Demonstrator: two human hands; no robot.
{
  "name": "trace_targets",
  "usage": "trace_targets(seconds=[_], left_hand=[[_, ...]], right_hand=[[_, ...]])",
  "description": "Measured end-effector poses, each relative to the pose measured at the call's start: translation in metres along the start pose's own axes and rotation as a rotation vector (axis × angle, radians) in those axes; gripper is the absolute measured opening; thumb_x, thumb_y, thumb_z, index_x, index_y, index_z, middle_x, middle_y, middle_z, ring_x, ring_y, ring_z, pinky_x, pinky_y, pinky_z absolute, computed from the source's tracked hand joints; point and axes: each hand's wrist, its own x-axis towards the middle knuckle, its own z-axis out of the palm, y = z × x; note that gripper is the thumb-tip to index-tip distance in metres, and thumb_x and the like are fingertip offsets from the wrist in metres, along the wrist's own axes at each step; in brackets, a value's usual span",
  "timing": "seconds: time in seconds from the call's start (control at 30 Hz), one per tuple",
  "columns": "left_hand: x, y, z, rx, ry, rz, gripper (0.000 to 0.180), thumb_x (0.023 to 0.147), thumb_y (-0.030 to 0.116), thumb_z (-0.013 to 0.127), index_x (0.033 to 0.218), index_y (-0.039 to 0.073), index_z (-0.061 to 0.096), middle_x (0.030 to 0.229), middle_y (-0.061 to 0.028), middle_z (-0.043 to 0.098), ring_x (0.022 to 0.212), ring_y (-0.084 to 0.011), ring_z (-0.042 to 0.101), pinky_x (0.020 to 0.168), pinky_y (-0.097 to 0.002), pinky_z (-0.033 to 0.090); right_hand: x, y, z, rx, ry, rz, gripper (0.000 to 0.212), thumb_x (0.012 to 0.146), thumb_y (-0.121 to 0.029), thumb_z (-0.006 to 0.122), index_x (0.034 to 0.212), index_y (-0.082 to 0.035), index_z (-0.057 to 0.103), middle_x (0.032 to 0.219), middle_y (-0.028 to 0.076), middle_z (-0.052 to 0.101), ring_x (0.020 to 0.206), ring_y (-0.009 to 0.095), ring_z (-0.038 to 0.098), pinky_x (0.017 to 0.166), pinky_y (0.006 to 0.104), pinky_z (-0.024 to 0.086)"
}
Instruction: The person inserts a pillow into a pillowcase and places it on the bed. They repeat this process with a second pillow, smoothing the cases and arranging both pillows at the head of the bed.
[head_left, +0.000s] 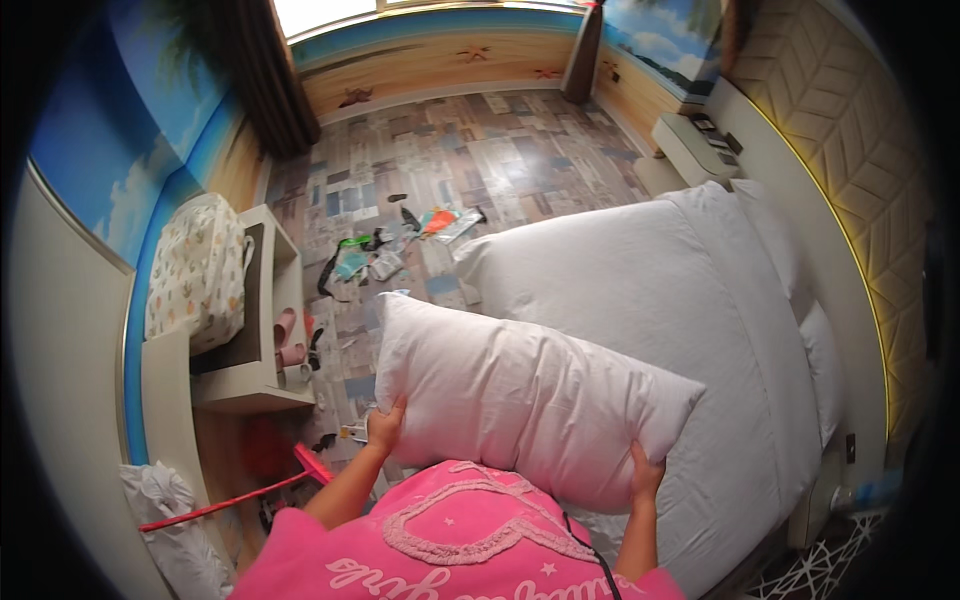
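A plump white pillow (530, 395) spans the space in front of me, tilted so that its left end lies farther away. My left hand (386, 428) grips its near left side, thumb up along the case. On the other end, my right hand (646, 474) holds the near right corner, with the fingers partly hidden beneath. Creases run across the middle of the pillowcase. Behind and to the right is a bed with a smooth white cover (640, 270), which the pillow partly overlaps in view.
Scattered rubbish and bags (375, 255) lie on the patchwork floor (400, 150). At left, an open shelf unit (270, 385) holds pink slippers (288, 340), with a patterned bag (200, 270) on top. A broom with a red handle (240, 498) leans nearby. A bedside table (690, 150) stands past the bed.
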Motion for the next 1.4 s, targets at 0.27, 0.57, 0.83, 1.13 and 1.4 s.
trace_targets(seconds=[0.27,0.57,0.83,1.13,1.4], left_hand=[[0.066,0.001,-0.091,0.118,0.32,-0.053,0.056,0.089,0.045,0.067,0.1,-0.01,0.067,0.091,-0.0149,0.072,0.083,-0.0189,0.065,0.076,-0.0364,0.049],[0.255,0.057,-0.092,0.097,0.509,-0.026,0.057,0.088,0.046,0.066,0.089,-0.011,0.068,0.08,-0.0185,0.07,0.075,-0.0239,0.066,0.071,-0.0387,0.05],[0.414,0.15,-0.083,0.169,0.408,-0.097,0.052,0.091,0.044,0.063,0.08,-0.006,0.066,0.082,-0.0148,0.069,0.076,-0.0229,0.064,0.073,-0.0366,0.049],[0.651,0.186,-0.018,0.043,0.217,0.028,0.064,0.091,0.043,0.065,0.046,0.008,0.037,0.047,0.0042,0.041,0.043,-0.0099,0.035,0.042,-0.0348,0.027],[0.809,0.302,0.102,0.061,-0.221,0.201,0.05,0.091,0.043,0.065,0.062,0.003,0.057,0.06,0.0036,0.051,0.056,-0.0088,0.044,0.052,-0.0317,0.036]], right_hand=[[0.06,-0.051,0.183,0.038,-0.283,0.106,0.061,0.075,-0.023,0.08,0.123,0.005,0.055,0.117,0.015,0.064,0.106,0.024,0.06,0.092,0.0317,0.045],[0.17,-0.065,0.386,-0.105,-0.286,0.139,0.068,0.072,-0.037,0.08,0.119,0.006,0.057,0.11,0.016,0.066,0.098,0.023,0.063,0.086,0.0331,0.049],[0.266,-0.129,0.5,-0.189,-0.279,0.184,0.078,0.068,-0.04,0.083,0.123,0.008,0.055,0.116,0.019,0.064,0.106,0.027,0.063,0.091,0.0346,0.048],[0.343,-0.167,0.605,-0.087,-0.053,0.108,0.075,0.067,-0.046,0.081,0.118,0.005,0.059,0.113,0.02,0.066,0.105,0.029,0.064,0.09,0.0349,0.049],[0.384,-0.193,0.605,-0.077,0.313,0.247,0.065,0.075,-0.042,0.077,0.118,0.003,0.059,0.111,0.016,0.067,0.101,0.025,0.063,0.088,0.034,0.047]])
